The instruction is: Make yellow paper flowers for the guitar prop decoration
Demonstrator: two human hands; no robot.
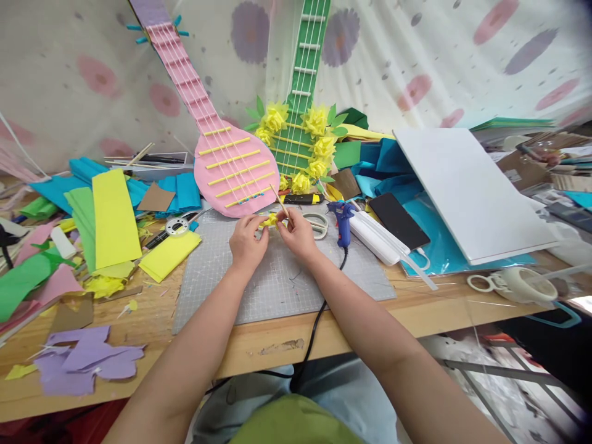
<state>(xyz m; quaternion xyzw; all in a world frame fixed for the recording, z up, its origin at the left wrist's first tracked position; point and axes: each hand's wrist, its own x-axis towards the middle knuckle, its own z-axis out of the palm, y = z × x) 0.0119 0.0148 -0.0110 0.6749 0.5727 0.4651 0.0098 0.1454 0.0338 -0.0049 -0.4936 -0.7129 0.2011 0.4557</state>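
Observation:
Both hands meet over the grey cutting mat (272, 293). My left hand (247, 242) pinches a small yellow paper piece (269, 219), partly hidden by the fingers. My right hand (296, 233) grips a thin wooden stick (279, 200), its tip pointing up and left, with the fingertips against the same yellow paper. Just behind them leans a pink paper instrument (222, 177) with yellow strips and white strings. A green paper instrument (303, 86), trimmed with yellow paper flowers (319, 119), stands beside it. White-handled scissors (321, 233) lie right of my right hand.
A blue glue gun (343, 223) sits to the right, its black cord crossing the mat. Beyond it are a black phone (398, 221) and a leaning white board (467, 191). Yellow paper (115, 222) and purple scraps (92, 361) spread leftward. A utility knife (300, 199) lies behind the hands.

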